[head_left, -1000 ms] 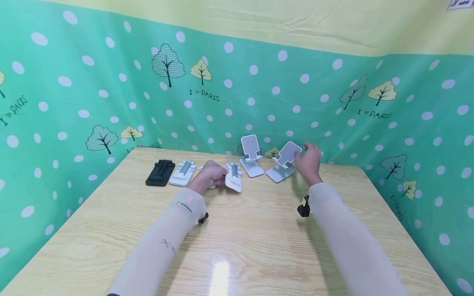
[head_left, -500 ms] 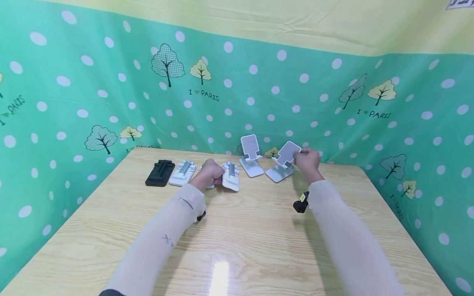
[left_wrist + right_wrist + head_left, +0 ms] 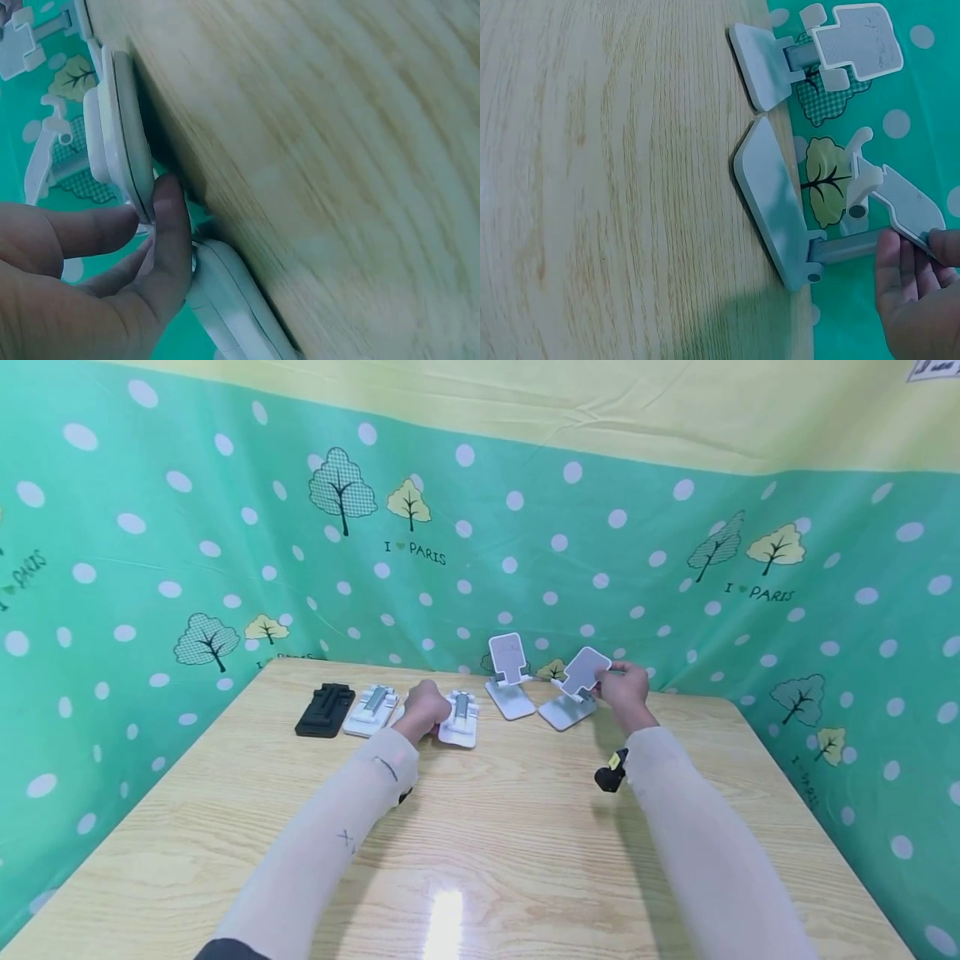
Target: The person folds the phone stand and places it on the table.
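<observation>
My left hand (image 3: 425, 706) pinches the edge of a folded white phone stand (image 3: 461, 722) between thumb and fingers. In the left wrist view that folded stand (image 3: 122, 135) is slightly tilted, its near edge just over the wood. Close beside my fingers lies another folded white stand (image 3: 236, 304), mostly hidden behind the hand in the head view. My right hand (image 3: 624, 687) grips the upper plate of an unfolded white phone stand (image 3: 587, 670), thumb on one face and fingers behind. Its base (image 3: 769, 202) sits on the table, and its grey post (image 3: 851, 246) leans up.
A second unfolded white stand (image 3: 508, 660) stands left of the one in my right hand, their bases nearly touching. Farther left lie a folded white stand (image 3: 371, 713) and a folded black stand (image 3: 326, 712). A green patterned cloth (image 3: 525, 543) hangs behind the wooden table (image 3: 510, 827).
The folded white stand in my left hand has moved left and come down level near the table. My right fingers have settled lower on the upright stand's plate, which keeps its place.
</observation>
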### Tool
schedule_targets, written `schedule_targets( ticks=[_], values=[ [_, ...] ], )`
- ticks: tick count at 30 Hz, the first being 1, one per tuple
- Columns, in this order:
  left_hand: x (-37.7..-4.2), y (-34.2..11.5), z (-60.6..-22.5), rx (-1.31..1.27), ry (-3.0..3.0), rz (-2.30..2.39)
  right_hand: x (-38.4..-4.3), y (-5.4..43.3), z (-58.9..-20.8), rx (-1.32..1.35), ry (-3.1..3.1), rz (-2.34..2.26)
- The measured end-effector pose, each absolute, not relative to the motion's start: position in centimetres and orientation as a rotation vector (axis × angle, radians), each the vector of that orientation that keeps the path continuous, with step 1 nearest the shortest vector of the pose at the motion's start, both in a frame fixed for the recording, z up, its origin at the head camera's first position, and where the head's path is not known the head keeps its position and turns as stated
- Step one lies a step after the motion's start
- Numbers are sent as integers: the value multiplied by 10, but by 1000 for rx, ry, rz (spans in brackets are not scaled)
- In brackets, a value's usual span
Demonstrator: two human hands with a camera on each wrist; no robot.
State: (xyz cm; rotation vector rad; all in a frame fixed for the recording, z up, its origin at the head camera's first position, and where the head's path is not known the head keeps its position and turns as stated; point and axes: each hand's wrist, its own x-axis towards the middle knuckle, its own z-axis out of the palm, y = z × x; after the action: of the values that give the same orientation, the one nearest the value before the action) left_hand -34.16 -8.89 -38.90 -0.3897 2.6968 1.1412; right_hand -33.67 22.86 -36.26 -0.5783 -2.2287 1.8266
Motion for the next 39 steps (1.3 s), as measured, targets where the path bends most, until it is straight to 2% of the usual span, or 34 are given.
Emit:
schedule_targets(
  ticks=[19, 39],
  values=[
    [-344, -81, -389, -364, 2726, 1064, -338, 229, -362, -561, -2208, 1907],
    [-342, -81, -379, -300, 2674, 1391, -337, 218, -344, -394, -2312, 1844]
  ],
)
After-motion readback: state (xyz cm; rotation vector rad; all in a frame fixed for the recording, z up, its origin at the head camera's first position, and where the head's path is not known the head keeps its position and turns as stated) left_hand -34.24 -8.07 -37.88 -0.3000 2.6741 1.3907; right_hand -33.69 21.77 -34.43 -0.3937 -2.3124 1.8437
